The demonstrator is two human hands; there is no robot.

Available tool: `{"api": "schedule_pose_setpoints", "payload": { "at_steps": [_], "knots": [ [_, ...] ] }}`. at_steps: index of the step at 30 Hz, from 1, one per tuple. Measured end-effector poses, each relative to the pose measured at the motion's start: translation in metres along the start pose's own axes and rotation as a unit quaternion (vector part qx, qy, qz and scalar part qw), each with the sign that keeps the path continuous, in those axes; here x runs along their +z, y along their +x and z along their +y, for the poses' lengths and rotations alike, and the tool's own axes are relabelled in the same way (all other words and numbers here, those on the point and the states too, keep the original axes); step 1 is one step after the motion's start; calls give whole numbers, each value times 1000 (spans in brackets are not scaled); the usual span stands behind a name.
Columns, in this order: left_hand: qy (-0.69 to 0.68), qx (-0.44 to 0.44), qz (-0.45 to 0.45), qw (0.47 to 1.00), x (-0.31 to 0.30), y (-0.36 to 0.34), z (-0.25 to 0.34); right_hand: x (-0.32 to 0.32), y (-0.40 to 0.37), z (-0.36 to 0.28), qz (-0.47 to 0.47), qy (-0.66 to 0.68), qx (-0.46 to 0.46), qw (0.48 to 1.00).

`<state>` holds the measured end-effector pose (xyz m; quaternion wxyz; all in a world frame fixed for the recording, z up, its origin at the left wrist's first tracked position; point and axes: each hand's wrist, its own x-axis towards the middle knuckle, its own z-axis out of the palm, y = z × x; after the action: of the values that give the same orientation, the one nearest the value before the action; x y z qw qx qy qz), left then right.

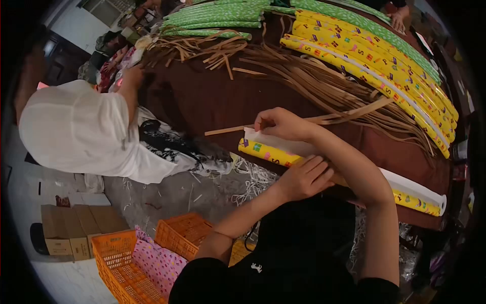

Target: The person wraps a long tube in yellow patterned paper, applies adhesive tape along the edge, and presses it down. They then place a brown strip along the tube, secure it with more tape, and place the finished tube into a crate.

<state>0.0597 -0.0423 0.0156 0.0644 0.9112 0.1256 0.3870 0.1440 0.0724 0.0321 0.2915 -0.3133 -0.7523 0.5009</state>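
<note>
A long roll of yellow patterned paper (263, 153) with a white inner edge (405, 183) lies along the near side of a brown-covered table (202, 101). My left hand (304, 177) rests flat on the roll, fingers spread, pressing it down. My right hand (280, 124) is at the roll's white end, fingers pinched on a thin brown strip (354, 112) that runs across the table from left to right.
A person in a white cap (76, 129) leans over the table's left side, hand (132, 77) on the cloth. Loose brown strips (314, 76), yellow rolls (374, 61) and green rolls (212, 20) lie beyond. Orange crates (121, 263) and cardboard boxes (76, 228) stand on the floor.
</note>
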Motion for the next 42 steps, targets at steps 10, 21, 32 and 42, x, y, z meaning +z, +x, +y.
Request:
{"api": "schedule_pose_setpoints", "payload": {
  "at_steps": [10, 21, 32, 42],
  "knots": [
    [-201, -540, 209, 790, -80, -43, -62, 10, -2, -9, 30, -13, -25, 999],
    [-315, -601, 229, 697, -99, -39, -75, 27, -8, -18, 126, -429, -207, 870],
    [-325, -601, 259, 683, -94, -40, -72, 39, -3, -11, 167, -472, -177, 847],
    [-316, -599, 265, 687, -92, -43, -66, 43, -1, -12, 203, -342, -84, 913]
  ]
}}
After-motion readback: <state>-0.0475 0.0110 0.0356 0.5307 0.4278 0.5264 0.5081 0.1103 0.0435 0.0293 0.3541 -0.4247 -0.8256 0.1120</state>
